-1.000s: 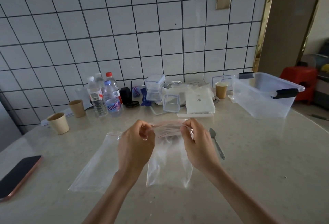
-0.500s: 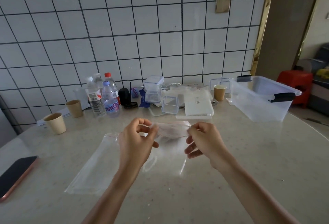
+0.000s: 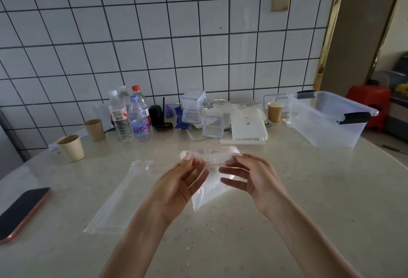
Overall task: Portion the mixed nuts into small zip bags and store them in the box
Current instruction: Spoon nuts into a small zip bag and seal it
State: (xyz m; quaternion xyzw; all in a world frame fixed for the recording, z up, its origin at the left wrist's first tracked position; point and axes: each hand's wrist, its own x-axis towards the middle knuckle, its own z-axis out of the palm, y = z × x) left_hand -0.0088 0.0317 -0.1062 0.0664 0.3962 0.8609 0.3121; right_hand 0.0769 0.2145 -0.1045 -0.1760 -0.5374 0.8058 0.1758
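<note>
- Two hands work at the mouth of a small zip bag [image 3: 207, 180] in the middle of the frame, held just above the table [image 3: 309, 200]: the left hand [image 3: 176, 186] pinches the red-lined rim between thumb and fingertips, and the right hand [image 3: 251, 178] pinches the opposite rim, its lower fingers spread loose.
- My reading of the step: the bag is being pulled open, ahead of any filling. No nuts can be made out in it or anywhere else in view.
- Next, as I judge it, the mouth must be kept wide with one hand while the other fetches nuts; thin film tends to cling and collapse, so the rim needs steady tension.
- Clear, soft, crinkled plastic makes up the bag, with a thin red seal line near the top. A second, larger flat bag [image 3: 114, 200] lies on the table at centre left, partly under the left forearm.
- At the upper right stands the box [image 3: 331, 123], rigid translucent plastic, rectangular, lidless, with dark latches, well apart from the hands.
- Pale, smooth, speckled stone forms the tabletop.
</note>
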